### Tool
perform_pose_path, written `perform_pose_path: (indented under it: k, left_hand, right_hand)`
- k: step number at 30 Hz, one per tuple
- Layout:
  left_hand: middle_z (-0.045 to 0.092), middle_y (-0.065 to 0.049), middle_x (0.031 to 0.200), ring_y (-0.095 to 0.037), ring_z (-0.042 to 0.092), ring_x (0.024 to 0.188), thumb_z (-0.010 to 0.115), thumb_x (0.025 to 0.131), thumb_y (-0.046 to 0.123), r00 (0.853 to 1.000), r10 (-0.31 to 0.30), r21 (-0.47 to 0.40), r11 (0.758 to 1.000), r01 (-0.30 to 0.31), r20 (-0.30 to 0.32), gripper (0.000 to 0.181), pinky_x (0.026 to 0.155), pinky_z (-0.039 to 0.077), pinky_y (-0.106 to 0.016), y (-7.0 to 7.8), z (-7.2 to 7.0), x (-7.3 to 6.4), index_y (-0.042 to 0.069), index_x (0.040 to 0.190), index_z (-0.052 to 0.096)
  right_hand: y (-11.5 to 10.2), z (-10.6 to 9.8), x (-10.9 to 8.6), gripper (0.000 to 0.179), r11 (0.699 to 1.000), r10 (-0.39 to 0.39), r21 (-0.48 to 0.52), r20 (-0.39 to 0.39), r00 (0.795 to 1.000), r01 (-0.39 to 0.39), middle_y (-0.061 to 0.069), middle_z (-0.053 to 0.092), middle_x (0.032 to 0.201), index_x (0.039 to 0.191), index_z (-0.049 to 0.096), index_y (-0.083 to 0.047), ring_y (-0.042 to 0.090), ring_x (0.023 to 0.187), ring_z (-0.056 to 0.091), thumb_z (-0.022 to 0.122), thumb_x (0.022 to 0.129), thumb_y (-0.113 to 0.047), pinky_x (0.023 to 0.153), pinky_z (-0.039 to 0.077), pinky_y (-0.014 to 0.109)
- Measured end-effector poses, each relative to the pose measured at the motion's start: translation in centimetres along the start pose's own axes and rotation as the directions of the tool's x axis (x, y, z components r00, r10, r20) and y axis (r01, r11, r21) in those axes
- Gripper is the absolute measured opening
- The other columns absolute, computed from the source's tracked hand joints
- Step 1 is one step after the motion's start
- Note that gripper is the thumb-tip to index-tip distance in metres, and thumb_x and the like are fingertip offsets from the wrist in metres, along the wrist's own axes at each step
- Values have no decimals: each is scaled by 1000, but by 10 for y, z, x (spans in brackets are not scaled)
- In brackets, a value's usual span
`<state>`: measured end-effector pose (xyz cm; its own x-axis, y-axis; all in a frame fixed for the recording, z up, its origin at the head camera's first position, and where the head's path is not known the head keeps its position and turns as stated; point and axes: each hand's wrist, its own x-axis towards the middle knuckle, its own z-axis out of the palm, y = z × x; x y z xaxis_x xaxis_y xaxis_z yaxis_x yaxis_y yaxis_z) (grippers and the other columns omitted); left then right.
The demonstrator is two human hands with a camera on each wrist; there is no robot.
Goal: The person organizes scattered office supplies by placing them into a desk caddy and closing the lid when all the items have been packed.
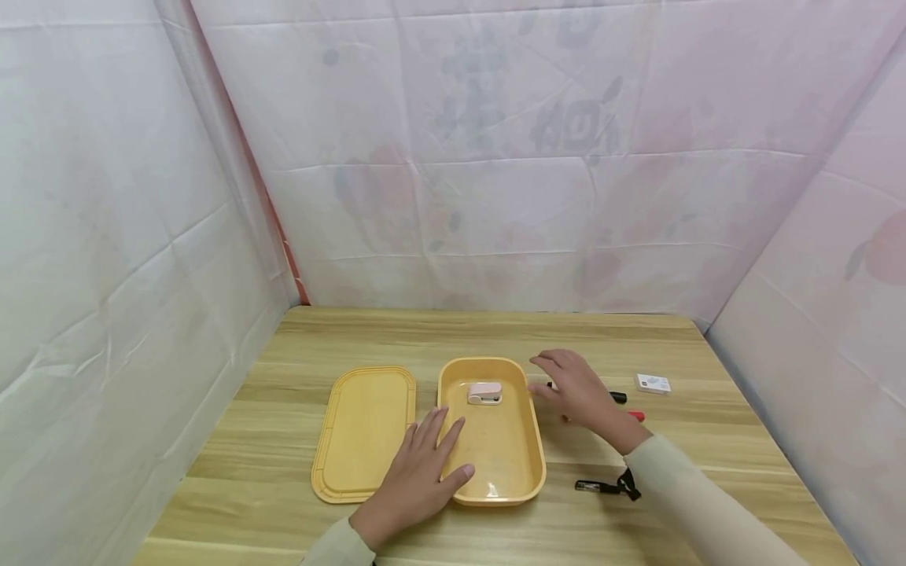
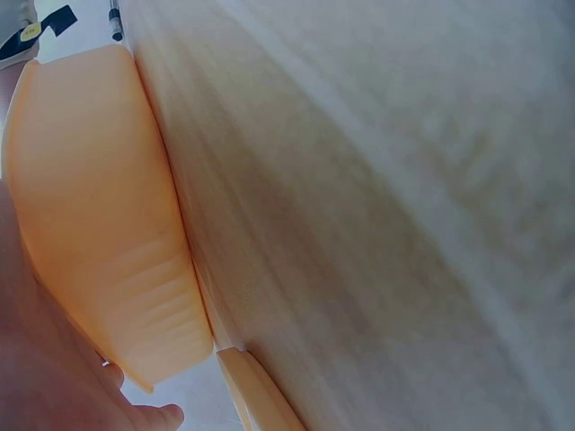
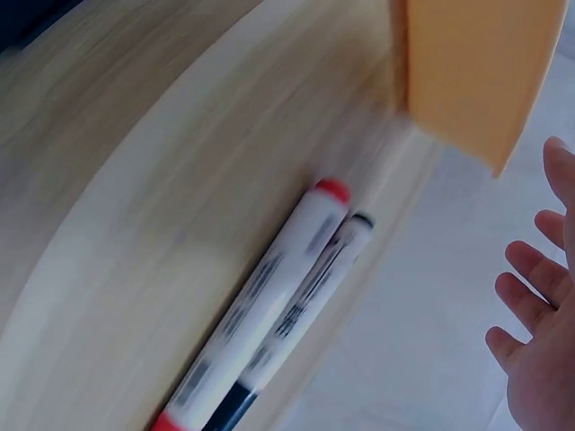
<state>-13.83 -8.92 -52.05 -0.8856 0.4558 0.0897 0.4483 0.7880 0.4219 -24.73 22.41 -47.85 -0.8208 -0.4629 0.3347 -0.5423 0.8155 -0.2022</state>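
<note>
A yellow plastic bin [image 1: 495, 464] stands in the middle of the table, with a pink and white stapler [image 1: 484, 393] lying inside near its far end. My left hand [image 1: 425, 472] is spread over the bin's near left rim, fingers straight. In the left wrist view, that hand [image 2: 45, 359] runs along the upper edge of the bin's outer wall [image 2: 108, 206]. My right hand [image 1: 580, 393] is beside the bin's right rim, holding nothing, fingers extended and slightly bent. Beneath it lie a red-capped marker [image 3: 260, 305] and a black-capped marker [image 3: 310, 296], side by side.
Left of the bin lies a flat yellow lid [image 1: 368, 432]. A small white box [image 1: 653, 384] sits at the far right. Near my right sleeve is a black pen-like item [image 1: 598, 486] with a dark strap. Fabric walls [image 1: 495, 220] enclose the table's back and sides.
</note>
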Motion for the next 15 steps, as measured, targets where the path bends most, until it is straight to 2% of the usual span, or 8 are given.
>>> perform_pose_path:
  k: [8,15]
  left_hand:
    - [10,-9,171,-26,6,158,37,103,61,1000,1,-4,1000,-1,4,71,123,11,-61,1,-1,0,27,163,19]
    - [9,-9,171,-25,5,158,33,103,64,1000,-3,-6,1000,3,10,72,123,10,-61,0,-1,-1,28,163,18]
  right_hand:
    - [34,-7,-23,52,1000,29,-9,-39,999,-29,20,63,129,132,62,-1,41,123,56,77,90,-28,103,45,59]
    - [67,-17,-45,53,987,154,30,17,988,-155,25,57,136,137,58,0,46,128,50,72,94,-29,103,43,63]
